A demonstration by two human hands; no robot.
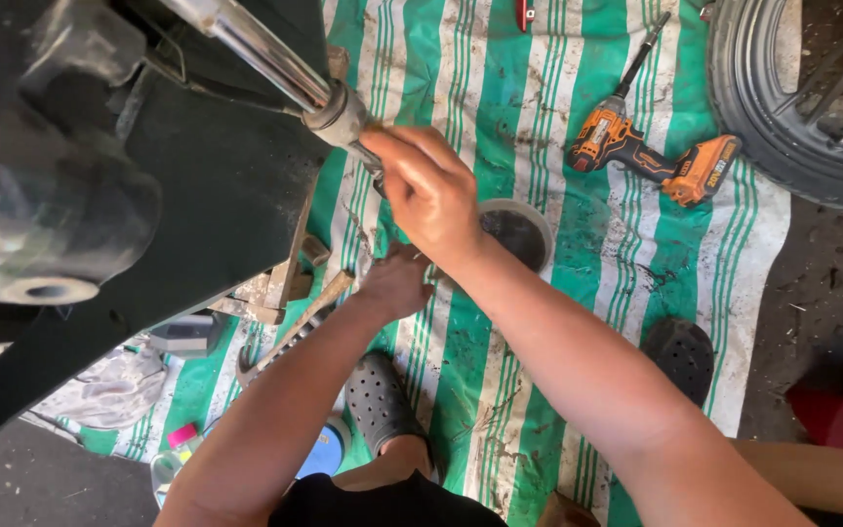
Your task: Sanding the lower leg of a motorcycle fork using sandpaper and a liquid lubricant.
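My right hand (428,187) is closed around the lower end of a chromed fork tube (275,60), just below its grey seal collar (341,115). The tube slants down from the upper left, out of a black bike body (178,185). My left hand (394,281) sits lower, mostly hidden under my right wrist, fingers curled near the tube's bottom end; what it holds is hidden. Both forearms reach up from the bottom of the view.
A green and white striped tarp (500,88) covers the ground. On it lie an orange cordless drill (651,156), a dark round container (519,232) and black clogs (680,356). A tyre (782,127) stands at upper right. Rags and a bottle (173,454) lie lower left.
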